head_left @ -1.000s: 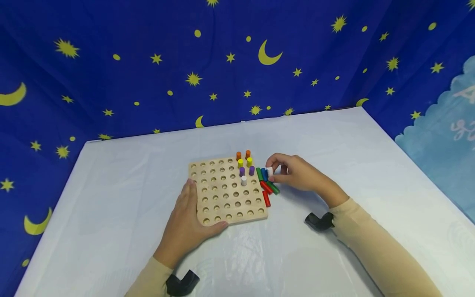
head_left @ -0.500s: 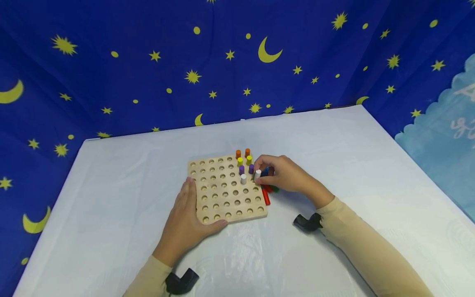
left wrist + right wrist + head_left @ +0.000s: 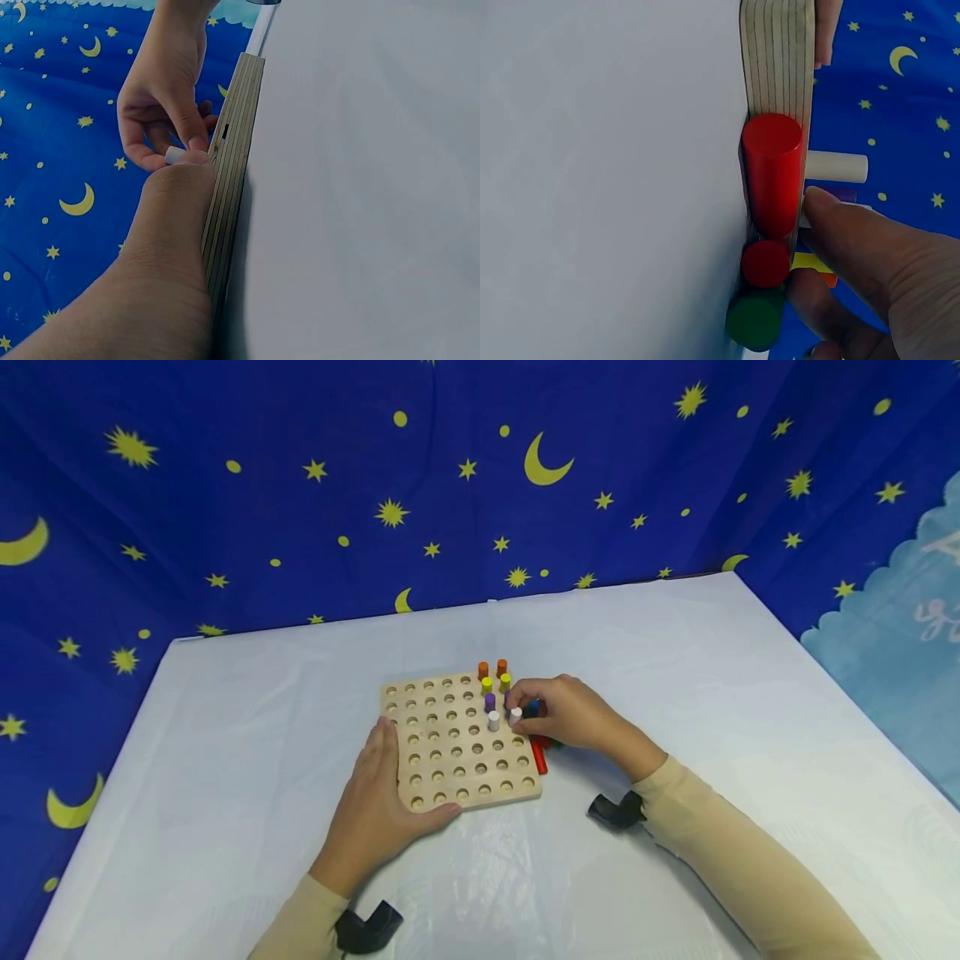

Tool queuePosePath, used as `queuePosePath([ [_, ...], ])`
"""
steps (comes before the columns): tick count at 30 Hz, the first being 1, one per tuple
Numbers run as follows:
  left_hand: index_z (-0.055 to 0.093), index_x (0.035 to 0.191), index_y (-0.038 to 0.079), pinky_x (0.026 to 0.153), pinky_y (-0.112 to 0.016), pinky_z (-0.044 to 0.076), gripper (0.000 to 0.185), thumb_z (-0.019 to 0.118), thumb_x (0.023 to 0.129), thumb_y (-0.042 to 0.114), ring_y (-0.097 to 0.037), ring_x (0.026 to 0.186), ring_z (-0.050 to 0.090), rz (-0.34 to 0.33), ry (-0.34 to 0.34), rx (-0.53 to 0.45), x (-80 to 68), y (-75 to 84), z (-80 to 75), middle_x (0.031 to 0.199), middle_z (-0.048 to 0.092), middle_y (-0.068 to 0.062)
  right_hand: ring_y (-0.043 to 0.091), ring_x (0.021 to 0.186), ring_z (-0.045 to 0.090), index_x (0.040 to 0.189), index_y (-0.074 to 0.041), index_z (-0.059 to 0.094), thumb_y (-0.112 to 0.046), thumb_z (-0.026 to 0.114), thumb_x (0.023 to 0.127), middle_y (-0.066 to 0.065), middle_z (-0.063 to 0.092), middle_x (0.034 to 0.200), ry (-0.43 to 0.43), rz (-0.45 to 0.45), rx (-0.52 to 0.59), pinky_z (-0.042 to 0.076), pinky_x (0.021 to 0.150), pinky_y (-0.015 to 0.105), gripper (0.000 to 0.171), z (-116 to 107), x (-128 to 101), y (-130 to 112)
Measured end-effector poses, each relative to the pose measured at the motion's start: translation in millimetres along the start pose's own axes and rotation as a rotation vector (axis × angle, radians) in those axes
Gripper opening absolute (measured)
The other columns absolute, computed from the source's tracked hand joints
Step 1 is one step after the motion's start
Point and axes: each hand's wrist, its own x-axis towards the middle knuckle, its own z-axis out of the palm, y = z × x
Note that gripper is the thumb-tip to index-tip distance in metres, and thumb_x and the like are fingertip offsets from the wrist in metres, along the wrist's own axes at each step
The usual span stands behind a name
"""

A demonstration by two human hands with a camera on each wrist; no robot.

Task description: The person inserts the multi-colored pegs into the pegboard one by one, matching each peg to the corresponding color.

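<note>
A square wooden pegboard (image 3: 493,777) with rows of round holes lies on the table. My left hand (image 3: 375,806) rests against its left side and near edge, fingers straight and thumb spread along the front. Thumb and fingertips of my right hand (image 3: 566,714) pinch a white peg (image 3: 515,717), upright at the board's right column; whether it sits fully in its hole is hidden. Beside it stands another white peg (image 3: 493,721). Farther back are pairs of purple pegs (image 3: 490,702), yellow pegs (image 3: 487,686) and orange pegs (image 3: 483,671), one purple peg partly covered by my right hand.
Loose pegs lie along the board's right side: a red peg (image 3: 772,180), another red end and a green peg (image 3: 754,321) in the right wrist view, plus a blue peg (image 3: 532,708) partly behind my right hand. A star-patterned blue cloth (image 3: 315,527) hangs behind the table.
My right hand has carried the white peg left from above the loose pegs onto the board's right column, where it now sits lower. The left hand has stayed in place.
</note>
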Motion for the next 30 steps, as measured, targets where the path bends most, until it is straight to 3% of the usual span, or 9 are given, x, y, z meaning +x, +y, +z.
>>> queuePosePath([
  [9, -0.002, 0.159, 0.007, 0.122, -0.056, 0.023, 0.143, 0.064, 0.062, 0.088, -0.036, 0.155, 0.009, -0.001, -0.007, -0.003, 0.4, 1.4, -0.3, 0.168, 0.0, -0.013, 0.015, 0.071, 0.056, 0.112, -0.019, 0.072, -0.024, 0.079, 0.086, -0.005, 0.072, 0.106, 0.052, 0.006, 0.056, 0.049, 0.061, 0.028, 0.027, -11, -9, 12],
  [14, -0.001, 0.159, 0.006, 0.122, -0.055, 0.023, 0.143, 0.065, 0.062, 0.088, -0.035, 0.155, 0.008, 0.007, 0.002, 0.009, 0.6, 0.5, 0.1, 0.168, 0.0, -0.013, 0.015, 0.073, 0.054, 0.12, -0.015, 0.068, -0.023, 0.078, 0.086, 0.0, 0.07, 0.108, 0.054, 0.066, -0.012, 0.049, 0.066, 0.028, 0.036, -19, -15, 26],
  [23, -0.001, 0.16, 0.009, 0.122, -0.056, 0.024, 0.142, 0.063, 0.062, 0.09, -0.034, 0.155, 0.008, 0.004, 0.005, 0.008, 1.1, -0.9, 2.0, 0.168, 0.0, -0.012, 0.018, 0.092, 0.059, 0.122, -0.01, 0.067, -0.028, 0.076, 0.087, 0.003, 0.069, 0.106, -0.029, 0.168, -0.059, 0.052, 0.083, 0.035, 0.041, -20, -15, 38],
  [30, -0.001, 0.16, 0.008, 0.122, -0.056, 0.023, 0.143, 0.063, 0.062, 0.09, -0.035, 0.155, 0.008, 0.008, 0.007, 0.011, 0.6, -1.0, 2.5, 0.168, 0.0, -0.013, 0.018, 0.089, 0.057, 0.124, -0.007, 0.066, -0.017, 0.072, 0.088, 0.003, 0.067, 0.099, -0.163, 0.179, -0.091, 0.05, 0.081, 0.034, 0.038, -29, -10, 33],
])
